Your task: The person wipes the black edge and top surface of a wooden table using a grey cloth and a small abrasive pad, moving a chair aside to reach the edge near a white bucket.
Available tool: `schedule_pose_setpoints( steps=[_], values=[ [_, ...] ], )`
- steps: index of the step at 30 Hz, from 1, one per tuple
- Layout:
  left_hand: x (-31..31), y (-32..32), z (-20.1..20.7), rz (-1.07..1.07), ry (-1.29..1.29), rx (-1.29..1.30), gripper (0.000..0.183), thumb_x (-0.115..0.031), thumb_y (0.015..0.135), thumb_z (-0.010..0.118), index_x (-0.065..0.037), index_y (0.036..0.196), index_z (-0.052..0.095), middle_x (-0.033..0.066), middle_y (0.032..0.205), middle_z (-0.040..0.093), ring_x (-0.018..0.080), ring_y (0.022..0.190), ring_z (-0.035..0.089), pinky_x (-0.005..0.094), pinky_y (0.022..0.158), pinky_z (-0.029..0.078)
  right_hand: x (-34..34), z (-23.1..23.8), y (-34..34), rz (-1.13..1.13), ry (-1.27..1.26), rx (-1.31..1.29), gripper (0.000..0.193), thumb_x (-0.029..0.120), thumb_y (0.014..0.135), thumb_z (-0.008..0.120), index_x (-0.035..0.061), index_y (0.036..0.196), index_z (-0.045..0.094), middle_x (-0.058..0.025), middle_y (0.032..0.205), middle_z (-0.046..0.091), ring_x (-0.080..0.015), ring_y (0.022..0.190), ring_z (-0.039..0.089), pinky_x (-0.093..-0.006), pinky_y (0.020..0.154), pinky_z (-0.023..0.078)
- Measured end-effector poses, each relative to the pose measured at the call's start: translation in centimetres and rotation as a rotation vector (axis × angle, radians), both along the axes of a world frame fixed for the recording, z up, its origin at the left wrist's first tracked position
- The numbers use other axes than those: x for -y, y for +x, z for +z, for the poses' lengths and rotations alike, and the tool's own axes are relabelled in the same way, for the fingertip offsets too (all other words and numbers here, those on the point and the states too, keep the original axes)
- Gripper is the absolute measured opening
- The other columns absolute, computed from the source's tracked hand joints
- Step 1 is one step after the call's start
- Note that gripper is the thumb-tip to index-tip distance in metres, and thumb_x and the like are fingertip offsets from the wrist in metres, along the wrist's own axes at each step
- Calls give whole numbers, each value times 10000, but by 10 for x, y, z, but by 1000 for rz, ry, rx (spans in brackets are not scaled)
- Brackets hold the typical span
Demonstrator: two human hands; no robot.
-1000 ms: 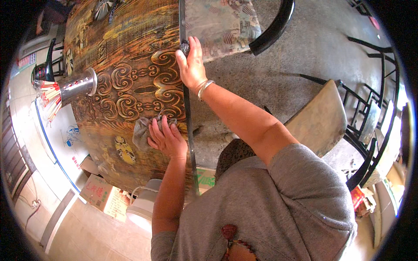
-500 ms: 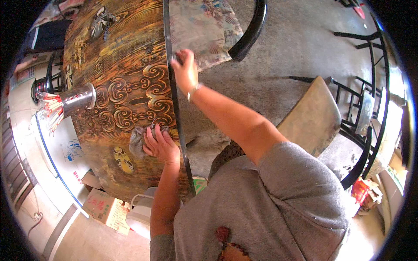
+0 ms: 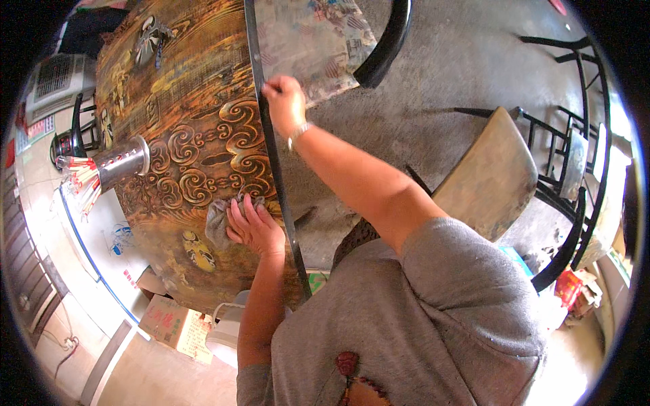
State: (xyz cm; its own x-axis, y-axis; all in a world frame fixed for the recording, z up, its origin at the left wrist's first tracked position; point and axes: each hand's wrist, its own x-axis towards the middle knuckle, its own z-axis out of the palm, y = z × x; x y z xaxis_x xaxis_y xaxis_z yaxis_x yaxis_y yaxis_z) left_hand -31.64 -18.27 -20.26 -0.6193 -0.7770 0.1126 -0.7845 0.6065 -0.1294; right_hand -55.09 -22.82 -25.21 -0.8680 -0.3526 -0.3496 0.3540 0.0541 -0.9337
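A crumpled grey cloth (image 3: 219, 222) lies on the patterned brown tabletop (image 3: 196, 88), close to its dark edge. My left hand (image 3: 255, 227) presses on it, fingers curled over its right side. Farther up along the same edge is my right hand (image 3: 288, 107), closed in a fist at the rim, a bracelet on its wrist. Whatever its fingers hold, if anything, is hidden. Left of the cloth stands a metal cylinder holder (image 3: 124, 164) filled with red-and-white wrapped sticks (image 3: 84, 177).
Black-framed chairs stand on the grey floor to the right, one with a tan seat (image 3: 489, 177). A curved black chair arm (image 3: 388, 47) and a patterned seat (image 3: 318, 47) adjoin the table's far edge. A cardboard box (image 3: 164, 319) and a white bucket (image 3: 227, 331) sit below left.
The whole view has shifted slightly. My right hand's fingers are drawn in tighter at the table edge. My left hand stays on the cloth in nearly the same place.
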Motion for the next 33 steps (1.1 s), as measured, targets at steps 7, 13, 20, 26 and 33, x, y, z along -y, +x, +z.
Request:
schedule_pose_setpoints(
  steps=[7,13,20,26,33],
  values=[
    [2,-2,-4,-18,-7,-28,347,-302,906,369,-135,1196,457,89,1300,365,286,1226,302,494,946,188,-20,-16,54,-155,-12,-163,149,122,732,640,-2,786,578,-145,847,560,-282,832,541,-366,748,427],
    [4,0,-6,-3,13,-3,349,-315,904,364,-141,1190,463,87,1307,346,305,1227,290,508,954,175,14,-2,-2,-138,7,-100,136,126,749,620,3,765,565,-132,837,551,-282,808,529,-360,741,424],
    [3,-2,-5,4,0,-12,350,-315,900,371,-149,1195,462,82,1313,344,301,1227,292,503,960,173,8,1,10,-178,16,-140,133,133,763,603,8,791,570,-137,864,552,-285,833,525,-368,764,420],
    [3,-2,-6,-20,-25,-37,340,-294,897,381,-147,1192,463,84,1306,361,291,1229,297,496,952,183,1,-20,29,-152,-27,-119,144,143,744,625,21,808,585,-143,869,561,-291,842,525,-363,769,421],
    [1,-2,-3,-1,-5,-7,352,-313,895,386,-151,1197,467,97,1307,359,294,1228,292,505,951,185,35,-29,-13,-249,-102,65,198,170,764,606,-27,784,607,-167,822,589,-289,802,557,-358,740,434]
  ],
)
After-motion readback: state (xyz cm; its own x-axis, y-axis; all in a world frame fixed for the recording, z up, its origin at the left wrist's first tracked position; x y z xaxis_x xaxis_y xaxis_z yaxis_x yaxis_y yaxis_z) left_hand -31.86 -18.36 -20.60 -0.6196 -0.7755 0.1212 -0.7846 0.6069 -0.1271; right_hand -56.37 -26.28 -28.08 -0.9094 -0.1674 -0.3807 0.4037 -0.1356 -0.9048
